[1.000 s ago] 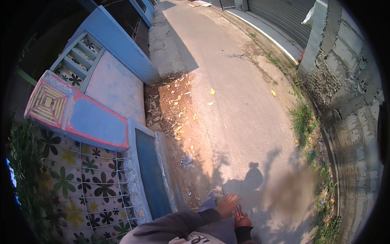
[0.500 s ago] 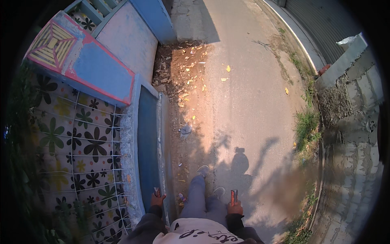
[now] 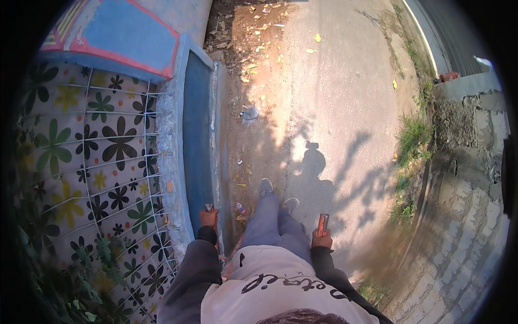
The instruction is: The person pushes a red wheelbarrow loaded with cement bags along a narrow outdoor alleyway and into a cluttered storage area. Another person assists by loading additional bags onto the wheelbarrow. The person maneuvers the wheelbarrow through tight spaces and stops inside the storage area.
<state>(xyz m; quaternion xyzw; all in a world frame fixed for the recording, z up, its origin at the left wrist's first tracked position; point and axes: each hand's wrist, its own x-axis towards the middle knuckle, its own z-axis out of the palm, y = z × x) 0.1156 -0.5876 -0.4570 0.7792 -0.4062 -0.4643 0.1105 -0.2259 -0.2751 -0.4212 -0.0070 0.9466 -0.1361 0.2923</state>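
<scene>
My left hand (image 3: 208, 218) hangs beside the blue wall channel, fingers wrapped round a small object with a shiny silvery end (image 3: 209, 207). Most of that object is hidden in the fist, so its kind does not show. Over the road on the other side, my right hand (image 3: 322, 240) is closed round an orange-red cylinder (image 3: 323, 222) with dark markings, which stands upright out of the fist. Between the two hands are my legs in grey-blue trousers (image 3: 267, 218), with both shoes on the ground.
A low blue wall (image 3: 198, 146) and a wire grid before a flower-patterned sheet (image 3: 118, 143) run along the left. Paved road (image 3: 345, 92) stretches ahead, with dry leaves (image 3: 253, 59) and a crumpled plastic bag (image 3: 250, 113) at its left edge. Grass (image 3: 415, 137) and a block wall (image 3: 458, 216) border the right.
The view has tilted down and moved forward along the road. My feet, shadow and the roadside things sit higher in the picture. Both hands keep hold of their objects.
</scene>
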